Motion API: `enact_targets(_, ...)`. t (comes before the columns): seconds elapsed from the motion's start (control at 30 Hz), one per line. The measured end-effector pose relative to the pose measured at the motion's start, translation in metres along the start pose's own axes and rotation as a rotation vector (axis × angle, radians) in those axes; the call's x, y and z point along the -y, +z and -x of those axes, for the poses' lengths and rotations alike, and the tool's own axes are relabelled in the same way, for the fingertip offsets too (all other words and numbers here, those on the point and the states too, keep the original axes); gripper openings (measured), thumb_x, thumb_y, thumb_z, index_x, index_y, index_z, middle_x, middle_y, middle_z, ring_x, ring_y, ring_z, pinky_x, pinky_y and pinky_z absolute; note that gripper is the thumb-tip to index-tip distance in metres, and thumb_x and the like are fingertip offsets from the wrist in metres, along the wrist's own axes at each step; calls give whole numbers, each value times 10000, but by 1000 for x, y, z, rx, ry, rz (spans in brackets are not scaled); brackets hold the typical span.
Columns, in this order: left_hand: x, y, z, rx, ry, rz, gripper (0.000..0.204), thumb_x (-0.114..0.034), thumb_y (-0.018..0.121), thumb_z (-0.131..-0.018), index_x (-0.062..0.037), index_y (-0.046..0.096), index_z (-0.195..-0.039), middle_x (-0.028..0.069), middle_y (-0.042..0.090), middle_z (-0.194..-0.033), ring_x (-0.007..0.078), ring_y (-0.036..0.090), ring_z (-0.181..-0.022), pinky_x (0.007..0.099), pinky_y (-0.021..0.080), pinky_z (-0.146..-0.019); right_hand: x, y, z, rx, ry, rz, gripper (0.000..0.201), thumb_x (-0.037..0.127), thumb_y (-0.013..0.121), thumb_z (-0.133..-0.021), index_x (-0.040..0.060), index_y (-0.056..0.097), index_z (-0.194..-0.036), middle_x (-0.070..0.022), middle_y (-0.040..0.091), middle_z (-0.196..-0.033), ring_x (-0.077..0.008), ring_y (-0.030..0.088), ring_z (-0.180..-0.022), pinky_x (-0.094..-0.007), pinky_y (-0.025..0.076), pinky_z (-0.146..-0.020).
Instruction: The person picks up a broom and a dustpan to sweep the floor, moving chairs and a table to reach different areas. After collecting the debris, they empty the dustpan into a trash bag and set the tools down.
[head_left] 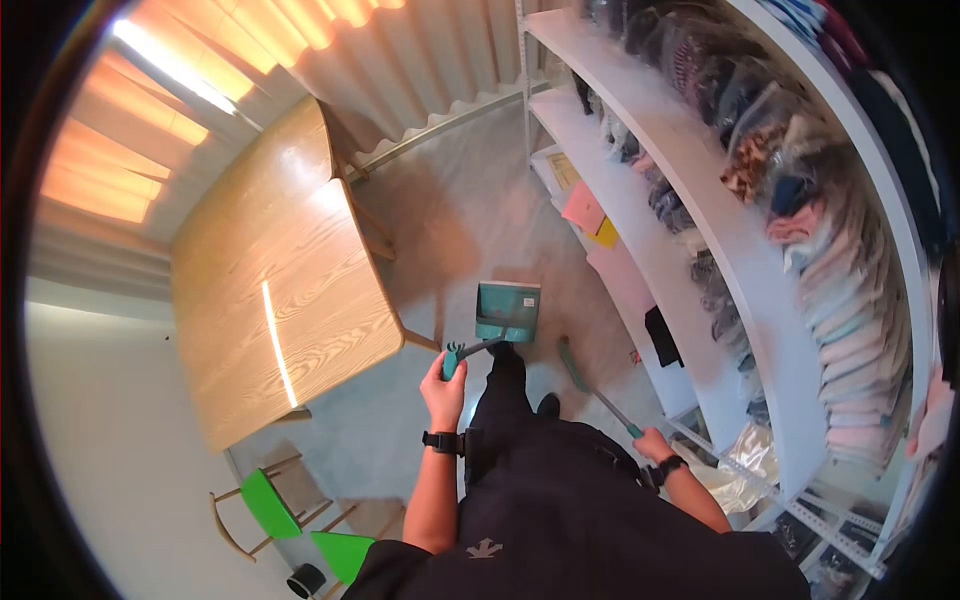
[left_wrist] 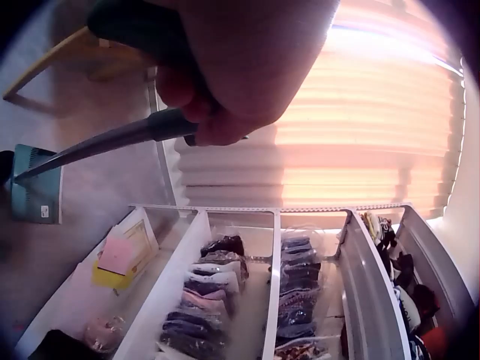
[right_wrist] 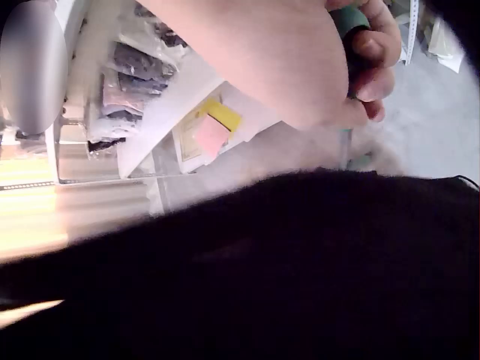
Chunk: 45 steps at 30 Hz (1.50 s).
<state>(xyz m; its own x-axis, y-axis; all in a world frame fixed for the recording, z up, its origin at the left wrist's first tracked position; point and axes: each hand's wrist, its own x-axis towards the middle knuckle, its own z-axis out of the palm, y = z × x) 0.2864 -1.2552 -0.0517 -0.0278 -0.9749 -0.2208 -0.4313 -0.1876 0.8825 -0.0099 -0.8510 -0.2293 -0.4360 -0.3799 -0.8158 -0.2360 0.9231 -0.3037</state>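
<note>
My left hand (head_left: 444,390) grips the green end of a long-handled dustpan (head_left: 508,300). Its teal pan lies on the floor in front of my feet, and the grey handle slants up to my fingers. In the left wrist view the same dustpan (left_wrist: 39,184) shows at the far left, with the left hand (left_wrist: 247,67) curled round its grip. My right hand (head_left: 655,446) holds the green grip of a broom (head_left: 615,411), whose green head (head_left: 572,364) is down by the floor, right of the pan. Fingers of the right hand (right_wrist: 300,67) wrap the grip in the right wrist view.
A wooden table (head_left: 290,240) stands at the left, with green chairs (head_left: 272,502) below it. White shelves (head_left: 690,220) with bagged clothes line the right side. Curtains (head_left: 420,60) hang at the back. Pink and yellow papers (head_left: 585,210) sit on the lowest shelf.
</note>
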Motion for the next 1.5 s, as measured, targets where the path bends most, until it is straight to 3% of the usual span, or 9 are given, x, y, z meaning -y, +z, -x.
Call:
enact_targets(0.1,-17,12,-57,-12,-47,33,382,-142,738,-792,37,650,-1117,22,634,-764,67,538,-666,239,460,-612,114,-40,-45,26,4,-56,178,132,642,-726,-25,602,-800,-74,570,-607,-180,543,-497,-346,410,-456)
enact_targets(0.17,-20,18,-96,-42,-18,53,388,-138,737,-795,33,643,-1130,16,631,-771,64,536,-676,237,459,-619,210,-86,-53,148,156,-188,298,178,630,-730,-66,640,-901,-225,674,-838,-369,659,-856,-425,501,-753)
enact_targets(0.27,-29,24,-143,-40,-106,92,400,-131,738,-796,37,632,-1142,19,641,-801,63,538,-693,230,460,-638,290,-121,-96,82,-111,-48,203,158,623,-775,-33,608,-842,-112,598,-660,-216,570,-536,-344,437,-492)
enact_targets(0.37,-34,30,-212,-62,-103,97,395,-125,737,-794,30,632,-1142,14,630,-771,57,527,-680,229,449,-620,380,-145,-142,221,31,-332,152,147,615,-797,5,584,-840,-50,512,-597,-130,454,-447,-292,336,-407)
enact_targets(0.63,-81,26,-306,-93,-142,108,369,-95,728,-807,16,631,-1145,5,613,-768,50,499,-638,224,419,-570,600,-198,-232,238,19,-313,103,102,589,-804,12,563,-847,-28,451,-589,-111,401,-441,-271,290,-393)
enact_targets(0.77,-125,25,-341,-189,-231,117,385,-92,710,-833,47,598,-1174,-8,602,-766,40,507,-607,206,402,-516,665,-223,-252,167,28,-436,289,87,588,-826,-30,532,-1084,-46,561,-799,-86,409,-500,-255,319,-409)
enact_targets(1.03,-155,62,-423,-280,-233,152,371,-93,703,-842,31,603,-1177,-30,569,-677,33,471,-513,203,368,-447,773,-282,-322,497,107,-817,143,156,610,-880,62,502,-873,4,483,-786,-43,335,-493,-204,250,-414)
enact_targets(1.3,-166,72,-563,-206,-209,45,408,-117,710,-836,-8,600,-1214,-33,568,-707,33,488,-542,195,384,-433,887,-299,-381,236,20,-872,120,87,596,-831,66,510,-911,-12,471,-784,-68,366,-536,-232,293,-455)
enact_targets(1.5,-189,92,-707,-1,-24,-112,371,-122,721,-791,-24,656,-1143,116,704,-847,109,649,-760,279,511,-703,976,-297,-449,-8,123,-1084,156,45,582,-797,61,469,-903,-23,460,-760,-92,395,-555,-249,313,-462)
